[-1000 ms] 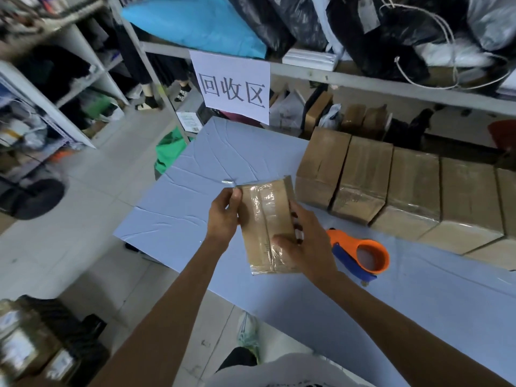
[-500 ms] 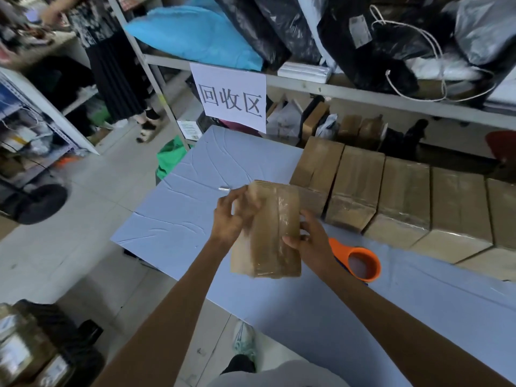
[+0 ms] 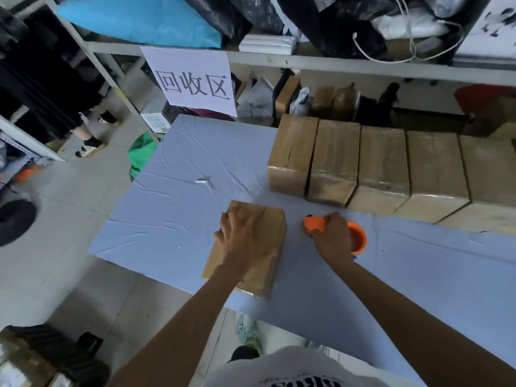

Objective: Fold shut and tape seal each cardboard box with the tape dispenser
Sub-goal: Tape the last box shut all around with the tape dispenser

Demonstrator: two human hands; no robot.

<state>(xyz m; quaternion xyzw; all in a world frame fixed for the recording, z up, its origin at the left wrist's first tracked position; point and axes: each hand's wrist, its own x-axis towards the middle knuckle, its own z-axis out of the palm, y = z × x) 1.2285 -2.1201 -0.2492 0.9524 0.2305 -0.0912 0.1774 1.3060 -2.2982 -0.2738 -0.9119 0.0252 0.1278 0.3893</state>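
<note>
A small cardboard box [image 3: 269,233] lies flat on the blue table [image 3: 173,219] near its front edge. My left hand [image 3: 241,236] rests on top of the box with its fingers spread flat. Just to the right, my right hand [image 3: 332,237] curls round the handle of the orange tape dispenser [image 3: 358,236], which sits on the table. The hand hides most of the dispenser's middle.
A row of several taped cardboard boxes [image 3: 382,166] stands along the back right of the table. A small white scrap [image 3: 201,181] lies on the cloth. Behind is a metal shelf with a white paper sign [image 3: 192,79]. A person's legs [image 3: 92,135] stand at the left.
Both hands held the box in the air and turned it. Now the box lies on the table under my left hand, and my right hand has let go and taken the tape dispenser.
</note>
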